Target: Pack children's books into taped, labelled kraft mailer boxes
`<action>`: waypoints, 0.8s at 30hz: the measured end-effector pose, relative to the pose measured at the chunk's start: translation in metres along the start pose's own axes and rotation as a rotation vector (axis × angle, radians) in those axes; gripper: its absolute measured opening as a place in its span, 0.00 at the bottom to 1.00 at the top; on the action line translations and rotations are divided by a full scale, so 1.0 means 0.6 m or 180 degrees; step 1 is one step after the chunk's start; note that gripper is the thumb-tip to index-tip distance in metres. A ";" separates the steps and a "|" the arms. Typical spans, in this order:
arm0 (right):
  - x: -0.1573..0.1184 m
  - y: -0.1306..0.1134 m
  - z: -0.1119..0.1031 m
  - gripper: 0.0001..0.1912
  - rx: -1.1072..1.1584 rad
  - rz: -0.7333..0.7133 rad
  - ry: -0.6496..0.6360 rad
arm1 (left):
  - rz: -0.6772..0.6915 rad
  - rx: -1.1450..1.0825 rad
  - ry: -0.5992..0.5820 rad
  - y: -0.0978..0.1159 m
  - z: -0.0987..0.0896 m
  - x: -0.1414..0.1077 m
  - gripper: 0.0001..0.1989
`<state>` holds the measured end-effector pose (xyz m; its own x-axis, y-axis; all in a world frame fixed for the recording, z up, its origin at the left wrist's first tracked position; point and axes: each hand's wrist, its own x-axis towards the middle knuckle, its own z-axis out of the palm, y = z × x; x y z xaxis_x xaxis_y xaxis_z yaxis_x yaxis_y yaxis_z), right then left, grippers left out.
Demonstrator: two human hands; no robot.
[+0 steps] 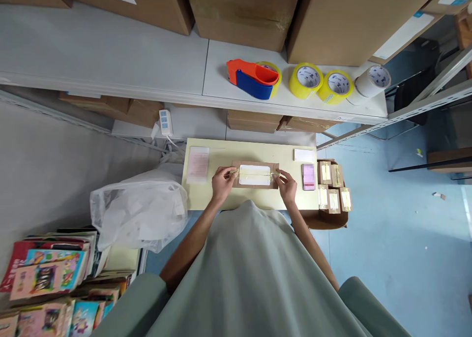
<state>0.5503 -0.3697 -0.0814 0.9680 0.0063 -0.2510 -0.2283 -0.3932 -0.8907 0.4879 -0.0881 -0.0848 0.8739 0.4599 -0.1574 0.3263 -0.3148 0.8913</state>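
Note:
A flat brown cardboard piece (pixel 254 185) lies on the pale yellow table (pixel 206 199), with a white paper (pixel 254 169) on top. A strip of clear yellowish tape (pixel 254 174) runs lengthwise across the paper. At its left end, the fingers of my left hand (pixel 222 182) are pinched on the tape. My right hand (pixel 287 185) pinches the other end, over the cardboard's right edge. Whether the tape is stuck down along its full length I cannot tell.
A phone-like purple item (pixel 308 176) and white slip (pixel 304 155) lie right; a printed sheet (pixel 198 165) lies left. An open carton (pixel 320 220) holds several labelled packages. Tape rolls (pixel 306 80) and a red-blue tape dispenser (pixel 250 78) sit on the shelf. A plastic bag (pixel 140 209) stands left.

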 end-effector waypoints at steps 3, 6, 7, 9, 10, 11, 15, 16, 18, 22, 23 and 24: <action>-0.003 -0.011 -0.005 0.30 0.0039 0.0017 -0.0007 | -0.0044 -0.0062 0.0028 0.005 -0.006 0.000 0.09; -0.003 -0.020 -0.009 0.29 0.0082 -0.0011 0.0029 | 0.0005 -0.0088 0.0071 0.009 -0.010 -0.002 0.11; -0.001 -0.021 -0.010 0.29 0.0082 -0.0021 0.0035 | 0.0031 -0.0089 0.0077 0.009 -0.011 -0.002 0.12; 0.002 -0.020 -0.009 0.30 0.0058 -0.0033 0.0015 | 0.0032 -0.0090 0.0083 0.007 -0.010 -0.002 0.13; 0.004 -0.019 -0.008 0.31 0.0033 -0.0046 -0.0014 | 0.0005 -0.0098 0.0084 0.005 -0.009 -0.001 0.13; 0.006 -0.017 -0.007 0.31 0.0003 -0.0067 -0.0044 | -0.0030 -0.0111 0.0084 0.003 -0.007 -0.001 0.13; 0.011 -0.010 -0.003 0.31 -0.0114 -0.0167 -0.0122 | -0.0057 -0.0114 0.0065 -0.006 -0.001 0.004 0.12; 0.012 -0.009 -0.003 0.32 -0.0147 -0.0173 -0.0125 | -0.0032 -0.0090 0.0063 -0.008 0.000 0.005 0.11; 0.013 -0.008 -0.004 0.32 -0.0224 -0.0175 -0.0145 | 0.0024 -0.0033 0.0058 -0.011 0.001 0.008 0.08; 0.015 -0.017 -0.011 0.32 -0.0307 -0.0274 -0.0320 | 0.0165 0.0045 -0.0051 -0.011 -0.004 0.014 0.06; 0.016 -0.022 -0.014 0.31 -0.0321 -0.0320 -0.0362 | 0.0209 0.0048 -0.0059 -0.009 -0.006 0.017 0.05; 0.016 -0.028 -0.017 0.31 -0.0331 -0.0372 -0.0403 | 0.0254 0.0046 -0.0060 -0.007 -0.008 0.019 0.05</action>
<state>0.5646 -0.3722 -0.0652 0.9649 0.1705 -0.1996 -0.0968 -0.4758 -0.8742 0.4949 -0.0771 -0.0883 0.9039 0.4172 -0.0943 0.2603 -0.3618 0.8952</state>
